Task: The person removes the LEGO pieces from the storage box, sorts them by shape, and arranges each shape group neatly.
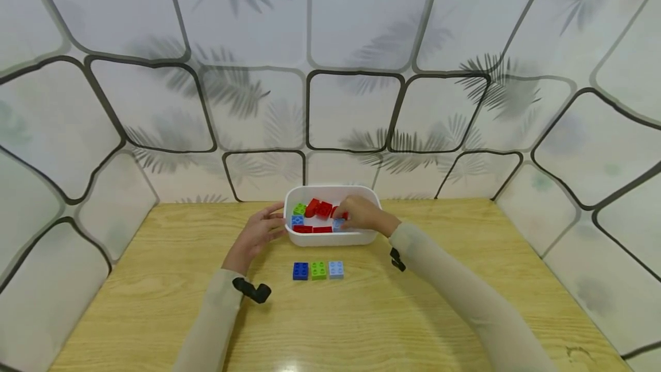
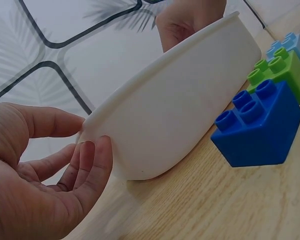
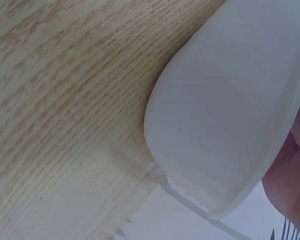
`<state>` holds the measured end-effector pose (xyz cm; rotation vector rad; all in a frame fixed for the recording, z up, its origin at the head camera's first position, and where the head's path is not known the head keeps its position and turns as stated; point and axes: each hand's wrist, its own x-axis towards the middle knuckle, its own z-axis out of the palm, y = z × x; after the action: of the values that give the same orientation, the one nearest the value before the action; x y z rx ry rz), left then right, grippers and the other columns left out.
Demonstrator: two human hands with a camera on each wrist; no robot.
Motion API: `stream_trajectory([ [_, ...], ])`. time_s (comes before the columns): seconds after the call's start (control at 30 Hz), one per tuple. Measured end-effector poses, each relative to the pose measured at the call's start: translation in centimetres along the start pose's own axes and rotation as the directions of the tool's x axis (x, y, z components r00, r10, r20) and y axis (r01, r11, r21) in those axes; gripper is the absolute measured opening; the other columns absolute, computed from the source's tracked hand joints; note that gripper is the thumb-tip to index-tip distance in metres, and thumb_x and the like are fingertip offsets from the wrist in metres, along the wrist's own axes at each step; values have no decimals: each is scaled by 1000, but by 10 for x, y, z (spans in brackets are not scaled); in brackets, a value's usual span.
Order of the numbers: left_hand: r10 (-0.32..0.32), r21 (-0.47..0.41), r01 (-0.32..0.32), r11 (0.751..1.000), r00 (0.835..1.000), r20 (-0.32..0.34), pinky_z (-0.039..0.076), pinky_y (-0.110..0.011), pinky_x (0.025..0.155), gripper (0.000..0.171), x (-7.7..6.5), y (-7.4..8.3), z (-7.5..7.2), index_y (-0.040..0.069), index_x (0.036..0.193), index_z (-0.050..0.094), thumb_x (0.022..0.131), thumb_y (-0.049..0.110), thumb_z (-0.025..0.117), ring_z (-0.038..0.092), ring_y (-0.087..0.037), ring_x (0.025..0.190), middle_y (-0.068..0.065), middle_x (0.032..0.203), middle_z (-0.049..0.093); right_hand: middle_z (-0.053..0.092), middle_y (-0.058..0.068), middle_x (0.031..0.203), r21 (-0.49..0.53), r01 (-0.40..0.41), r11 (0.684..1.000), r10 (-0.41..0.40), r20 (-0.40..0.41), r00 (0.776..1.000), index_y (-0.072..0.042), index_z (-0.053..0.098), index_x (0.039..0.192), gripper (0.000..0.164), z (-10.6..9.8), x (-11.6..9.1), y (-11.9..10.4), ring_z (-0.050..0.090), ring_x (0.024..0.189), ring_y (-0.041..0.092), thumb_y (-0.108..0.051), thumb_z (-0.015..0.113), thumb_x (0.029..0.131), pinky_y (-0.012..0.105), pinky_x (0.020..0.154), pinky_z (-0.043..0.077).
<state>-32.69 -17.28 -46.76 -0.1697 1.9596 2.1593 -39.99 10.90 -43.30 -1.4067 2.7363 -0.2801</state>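
A white plastic bin [image 1: 330, 239] holds toy building bricks: several red bricks [image 1: 323, 210], a green brick [image 1: 299, 209], a blue brick [image 1: 297, 220] and a light blue brick [image 1: 338, 225]. Against the bin's left end, my left hand [image 1: 258, 229] touches the wall and rim with its fingertips, the fingers loosely bent. My right hand [image 1: 360, 213] reaches over the rim into the right part, fingers down by the light blue brick and red ones. Whether it pinches one is hidden; in the right wrist view the bin wall [image 3: 225, 110] covers the fingers.
In front of the bin, a dark blue brick [image 1: 300, 271], a lime green brick [image 1: 318, 270] and a pale blue brick [image 1: 336, 270] stand in a row on the wooden table [image 1: 330, 320]. A patterned curtain [image 1: 356, 113] hangs right behind the bin.
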Motion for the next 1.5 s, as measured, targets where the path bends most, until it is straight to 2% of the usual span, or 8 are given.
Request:
stream_trajectory([
  [0.2, 0, -7, 0, 1000, 1000, -6, 55, -35, 100, 57, 1, 2, 1, 10, 156, 41, 102, 3, 56, 57, -20, 111, -20, 144, 47, 79, 8, 103, 6, -2, 1000, 2, -14, 1000, -2, 80, 103, 21, -2, 0, -1, 72, 97, 23, -6, 82, 83, 36, 91, 57],
  [0.5, -6, -2, 6, 1000, 1000, -10, 54, -39, 104, 57, 0, 2, 1, 11, 156, 41, 102, 2, 55, 57, -22, 115, -20, 144, 47, 79, 6, 106, -23, -16, 1000, 14, -52, 999, -4, 80, 106, 24, 5, -1, -2, 68, 100, 25, -11, 81, 82, 38, 93, 51],
  [0.7, -6, -4, 6, 1000, 1000, -11, 56, -38, 99, 57, 0, 0, 1, 10, 156, 41, 101, 2, 56, 59, -20, 111, -18, 139, 51, 79, 5, 105, -59, 0, 998, -4, -78, 997, -5, 79, 108, 27, 5, -2, -4, 66, 97, 24, -14, 82, 83, 39, 93, 49],
  [0.9, 7, -3, -7, 1000, 1000, -4, 55, -37, 100, 56, 1, 2, 1, 11, 156, 41, 102, 3, 55, 58, -20, 112, -20, 144, 47, 77, 7, 102, -92, 20, 996, -35, -168, 985, -4, 78, 106, 26, 0, -2, -5, 65, 95, 25, -12, 80, 82, 41, 96, 50],
  [1.07, 2, -5, -2, 1000, 1000, -5, 55, -37, 100, 57, 1, 2, 1, 10, 156, 42, 102, 2, 56, 59, -19, 111, -19, 142, 49, 75, 8, 106, -90, 17, 996, -40, -266, 963, -5, 77, 108, 28, -5, -5, -9, 65, 98, 26, -7, 77, 81, 43, 92, 53],
  [1.27, 11, -1, -11, 1000, 1000, -4, 55, -39, 101, 56, -1, 1, 1, 10, 156, 42, 102, 3, 57, 59, -20, 110, -17, 137, 51, 74, 7, 108, -69, 37, 997, -60, -383, 922, -8, 76, 109, 25, -10, -12, -18, 61, 98, 26, -9, 77, 83, 41, 86, 54],
  [1.37, 13, 0, -13, 1000, 1000, 0, 55, -38, 101, 56, -2, 0, 1, 10, 156, 42, 102, 4, 56, 59, -20, 110, -17, 138, 52, 74, 6, 106, -77, 72, 994, -99, -444, 891, -8, 76, 107, 25, -11, -18, -22, 61, 96, 25, -8, 78, 82, 41, 84, 54],
  [1.5, 13, -4, -13, 1000, 1000, 7, 56, -37, 100, 56, -3, 0, 0, 10, 156, 41, 102, 4, 57, 60, -19, 109, -16, 137, 54, 74, 6, 103, -98, 123, 988, -156, -526, 836, -8, 76, 105, 25, -14, -28, -26, 61, 93, 24, -7, 79, 80, 40, 83, 54],
])
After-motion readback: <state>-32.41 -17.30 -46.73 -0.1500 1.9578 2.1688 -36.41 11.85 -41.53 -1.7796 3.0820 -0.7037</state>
